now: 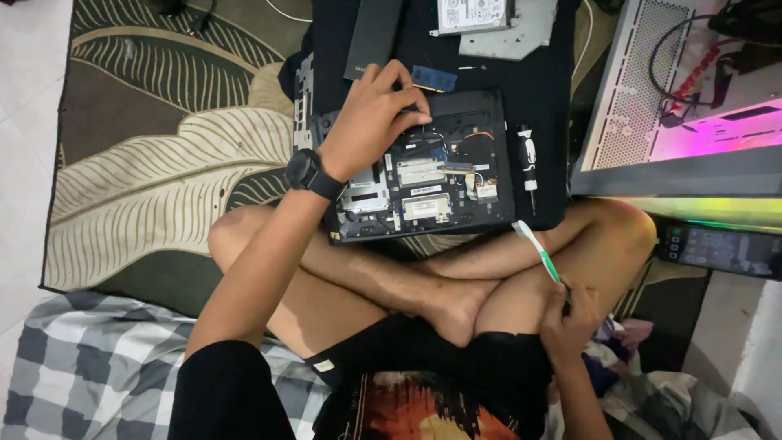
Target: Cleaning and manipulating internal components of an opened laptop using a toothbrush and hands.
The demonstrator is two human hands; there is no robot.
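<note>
An opened black laptop [456,175] lies bottom-up on a black cloth [538,90], its circuit boards and cables bare. My left hand [371,122], a black watch on its wrist, reaches into the laptop's upper left corner with fingertips pinched on something small I cannot make out. My right hand [566,318] rests on my right knee and holds a green and white toothbrush [538,253], bristles pointing up toward the laptop's lower right corner. I sit cross-legged behind the laptop.
A screwdriver [528,159] lies right of the laptop. A memory stick [433,78], a hard drive [472,15], a metal bracket [521,37] and a dark cover panel [373,37] lie beyond it. A lit computer case [684,106] stands right, a phone [721,248] below.
</note>
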